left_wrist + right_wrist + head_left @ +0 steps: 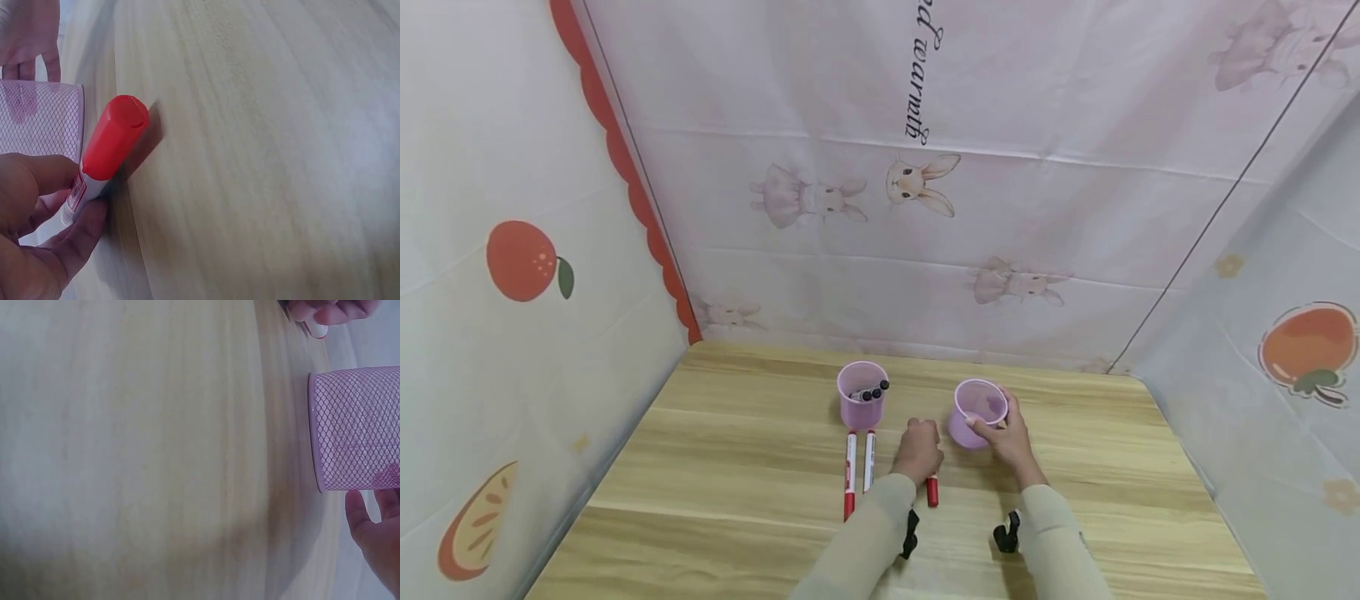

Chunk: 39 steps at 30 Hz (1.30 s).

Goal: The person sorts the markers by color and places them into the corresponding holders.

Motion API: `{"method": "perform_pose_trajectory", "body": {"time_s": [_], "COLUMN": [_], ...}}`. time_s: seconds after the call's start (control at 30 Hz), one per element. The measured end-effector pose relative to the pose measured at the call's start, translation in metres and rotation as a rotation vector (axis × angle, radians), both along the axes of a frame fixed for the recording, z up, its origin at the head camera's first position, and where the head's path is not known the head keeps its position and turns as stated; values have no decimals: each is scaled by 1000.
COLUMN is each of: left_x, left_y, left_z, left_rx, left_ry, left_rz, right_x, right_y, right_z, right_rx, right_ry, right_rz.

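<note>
My left hand [919, 450] pinches a white marker with a red cap [115, 137] between thumb and fingers, low over the table. In the head view only the marker's red end [932, 491] shows below the hand. To the right, my right hand [1013, 437] grips a pink mesh pen cup [964, 429], its thumb at the near rim and the fingers round the right side. The cup stands upright with no pens showing in it. In the right wrist view the mesh wall of the cup [356, 428] rises beside the right fingers.
A second pink pen cup [862, 413] stands left of the hands, with several black-ended pens [876, 393] in it. Two red-and-white markers [850, 471] lie side by side in front of it, one partly behind the left sleeve. Printed cloth walls [880, 317] border the wooden table.
</note>
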State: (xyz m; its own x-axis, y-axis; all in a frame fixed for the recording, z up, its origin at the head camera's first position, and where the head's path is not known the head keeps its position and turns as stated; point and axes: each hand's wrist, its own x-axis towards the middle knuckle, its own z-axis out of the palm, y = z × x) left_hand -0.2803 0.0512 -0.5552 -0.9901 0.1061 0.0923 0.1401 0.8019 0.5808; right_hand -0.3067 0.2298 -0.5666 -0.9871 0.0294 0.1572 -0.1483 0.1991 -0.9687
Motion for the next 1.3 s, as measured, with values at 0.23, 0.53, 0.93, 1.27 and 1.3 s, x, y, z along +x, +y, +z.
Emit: {"method": "perform_pose_trajectory", "body": {"time_s": [0.23, 0.53, 0.93, 1.27, 1.3], "left_x": [3, 7, 4, -8, -9], "left_y": [-5, -11, -14, -14, -14], "left_z": [-1, 2, 10, 24, 25], "left_rx": [143, 276, 410, 560, 572], "left_ry": [14, 9, -42, 24, 30], "left_rz": [46, 93, 189, 146, 142], "right_x": [0, -1, 2, 2, 1], "right_y": [-2, 1, 2, 0, 0], "right_z": [-3, -2, 0, 3, 3], "right_rx": [-10, -34, -15, -26, -25], "right_ry": [19, 0, 11, 13, 15], "right_rz": [2, 23, 15, 40, 39]}}
